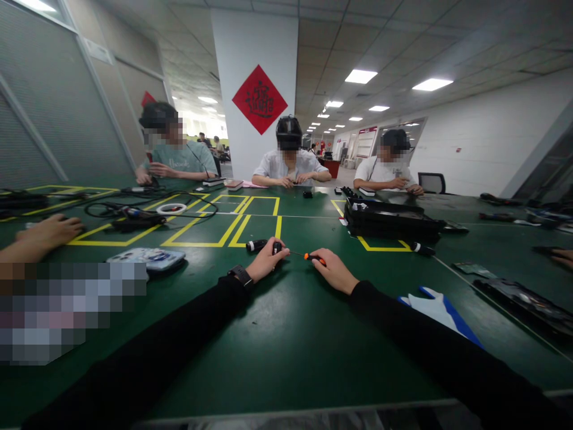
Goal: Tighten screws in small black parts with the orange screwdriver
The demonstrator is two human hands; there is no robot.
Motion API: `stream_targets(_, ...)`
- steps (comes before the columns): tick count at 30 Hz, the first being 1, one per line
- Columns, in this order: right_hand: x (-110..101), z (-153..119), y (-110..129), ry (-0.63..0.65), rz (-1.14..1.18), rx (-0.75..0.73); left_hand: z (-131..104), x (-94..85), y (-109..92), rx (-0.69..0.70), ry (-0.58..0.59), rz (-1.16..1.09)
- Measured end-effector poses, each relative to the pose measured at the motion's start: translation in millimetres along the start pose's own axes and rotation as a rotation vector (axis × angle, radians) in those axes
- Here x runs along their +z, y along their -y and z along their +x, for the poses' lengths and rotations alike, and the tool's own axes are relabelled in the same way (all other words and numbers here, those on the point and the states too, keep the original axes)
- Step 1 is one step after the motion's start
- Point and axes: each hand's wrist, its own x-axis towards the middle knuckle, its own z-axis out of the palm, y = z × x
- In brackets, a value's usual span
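Near the middle of the green table (286, 334), my left hand (265, 263) is closed on a small black part (277, 246), mostly hidden by the fingers. My right hand (335, 270) grips a screwdriver (317, 260) with an orange and black handle. Its thin shaft points left, and the tip is at or close to the black part; contact cannot be made out. Just beyond my left hand lies a black cylindrical piece (256, 245) with a white band. A similar black cylinder (422, 249) rests farther right.
Black housings (394, 220) are stacked at the back right. A blue and white glove (436, 307) and an open electronic assembly (528, 304) lie right. On the left are a patterned case (150, 260), cables (134, 212) and a co-worker's hand (49, 233). Three people sit opposite.
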Motion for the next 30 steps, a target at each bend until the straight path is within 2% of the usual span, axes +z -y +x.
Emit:
stream_targets(7, 1.6, 0.1, -1.5, 0.042, 0.057, -0.031, 1.6, -1.1, 0.6, 0.038, -0.013, 0.056)
stream_targets(12, 3.3, 1.6, -0.7, 0.053, -0.030, -0.013, 1.2, -2.6, -3.3, 0.083, -0.033, 0.104)
stream_targets(17, 1.7, 1.7, -2.2, 0.044, -0.011, -0.023, -0.7, -4.7, -4.4, 0.060, 0.039, 0.023)
stream_targets(20, 0.0, 0.4, -2.7, 0.048, 0.049, -0.020, -0.7, -4.4, -3.1, 0.093, 0.044, -0.007)
stream_targets(26, 0.1, 1.1, -0.6, 0.082, 0.017, -0.033, 1.0, -1.4, 2.2, 0.137, 0.043, 0.110)
stream_targets(30, 1.6, 2.9, -1.2, 0.105, -0.037, -0.049, 4.3, -4.4, 6.0, 0.085, 0.070, 0.133)
